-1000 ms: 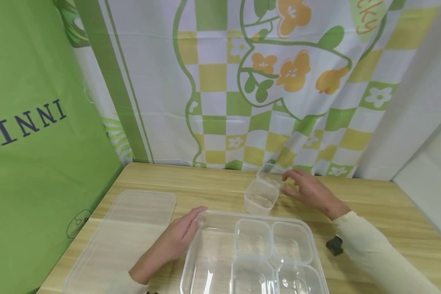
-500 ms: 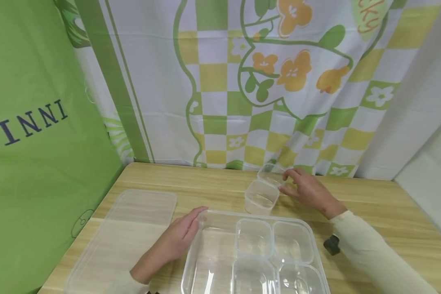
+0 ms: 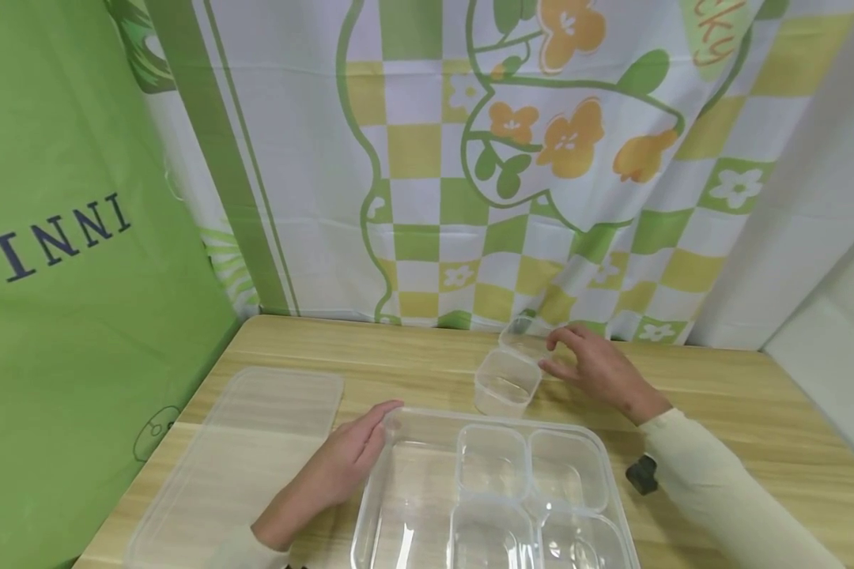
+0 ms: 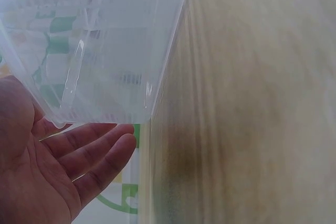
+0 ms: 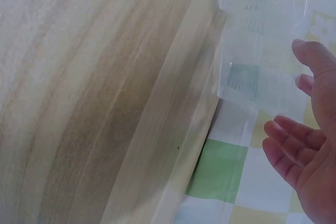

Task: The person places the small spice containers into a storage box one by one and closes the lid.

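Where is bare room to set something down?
Bare light-wood tabletop shows between the flat translucent plastic lid and two small clear plastic containers, and right of the cream right sleeve. Crowded: beside the right hand, and the right side of the large clear plastic box.

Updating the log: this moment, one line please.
left grip: against large clear rectangular plastic box; right grip: by two small clear plastic cups, contact unclear; box: four more cups inside; flat frosted plastic lid: left of box
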`<state>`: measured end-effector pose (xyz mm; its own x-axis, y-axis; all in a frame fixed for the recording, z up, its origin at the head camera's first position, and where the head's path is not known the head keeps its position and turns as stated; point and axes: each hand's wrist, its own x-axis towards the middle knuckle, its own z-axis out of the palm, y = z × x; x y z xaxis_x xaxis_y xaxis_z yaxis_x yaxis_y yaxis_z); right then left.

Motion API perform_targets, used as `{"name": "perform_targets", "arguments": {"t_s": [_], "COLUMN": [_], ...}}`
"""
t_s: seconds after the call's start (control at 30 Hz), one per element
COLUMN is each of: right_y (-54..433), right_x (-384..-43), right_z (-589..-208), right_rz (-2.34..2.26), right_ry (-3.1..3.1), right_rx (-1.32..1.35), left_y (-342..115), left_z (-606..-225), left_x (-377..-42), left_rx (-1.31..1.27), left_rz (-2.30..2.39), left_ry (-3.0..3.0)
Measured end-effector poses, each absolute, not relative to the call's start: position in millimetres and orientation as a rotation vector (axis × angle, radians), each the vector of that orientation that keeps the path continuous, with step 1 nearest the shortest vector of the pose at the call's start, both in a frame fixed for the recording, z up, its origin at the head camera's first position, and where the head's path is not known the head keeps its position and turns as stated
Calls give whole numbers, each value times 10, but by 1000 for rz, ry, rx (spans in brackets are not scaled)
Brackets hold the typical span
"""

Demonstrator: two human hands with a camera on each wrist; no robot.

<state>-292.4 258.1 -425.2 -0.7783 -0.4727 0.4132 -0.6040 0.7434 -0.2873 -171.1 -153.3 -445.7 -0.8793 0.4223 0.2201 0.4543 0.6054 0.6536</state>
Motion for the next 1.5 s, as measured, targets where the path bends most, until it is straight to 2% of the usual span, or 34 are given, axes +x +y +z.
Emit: {"name": "perform_targets", "arguments": {"t_s": [0.73, 1.13, 1.5], "right_y": [2612, 2497, 2245], "right_x": [-2779, -2537, -2254], "right_z": [-3985, -3618, -3463], "right_rz": [595, 647, 669], "right_ry": [-2421, -2358, -2349], "right_rx": [809, 799, 873], "left_y": [-1529, -1531, -1538], "left_z": [-4459, -4450, -4460], "left_x": [-1713, -1709, -1713], "left_rx": [-757, -763, -785], "left_rz": [-1160, -1164, -1165], "left_ry": [-2785, -2781, -2763]}}
